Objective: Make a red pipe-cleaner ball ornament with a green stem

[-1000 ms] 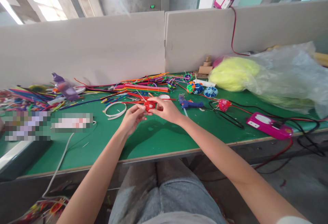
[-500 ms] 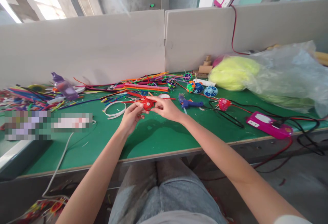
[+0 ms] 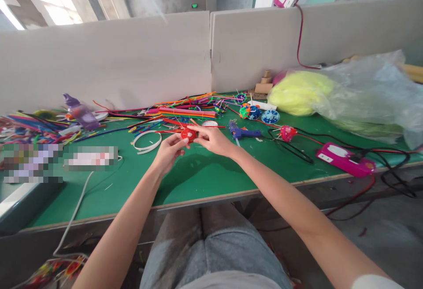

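Note:
Between my two hands, above the green tabletop, is a small red ball-like craft piece (image 3: 189,135) with a pale spot on its face. My left hand (image 3: 170,150) pinches it from the left with thumb and fingers. From the right, my right hand (image 3: 211,140) grips its edge, the index finger laid across the top. Thin pale sticks poke out behind the piece, partly hidden by the fingers. Just beyond my hands lie red pipe cleaners (image 3: 172,121) and a white tape roll (image 3: 209,124). A white strip loop (image 3: 147,142) rests left of my left hand.
A blue glue gun (image 3: 244,131) lies right of my hands. Behind it are blue dotted balls (image 3: 270,116), and further right a red spiky ball (image 3: 287,133) and a magenta power strip (image 3: 345,160) with cables. A purple bottle (image 3: 81,113) and piled pipe cleaners lie left.
The red piece has turned slightly between my fingers, and the long pale sticks that stood out to its upper left show less. Both hands keep their hold. The view shifts slightly.

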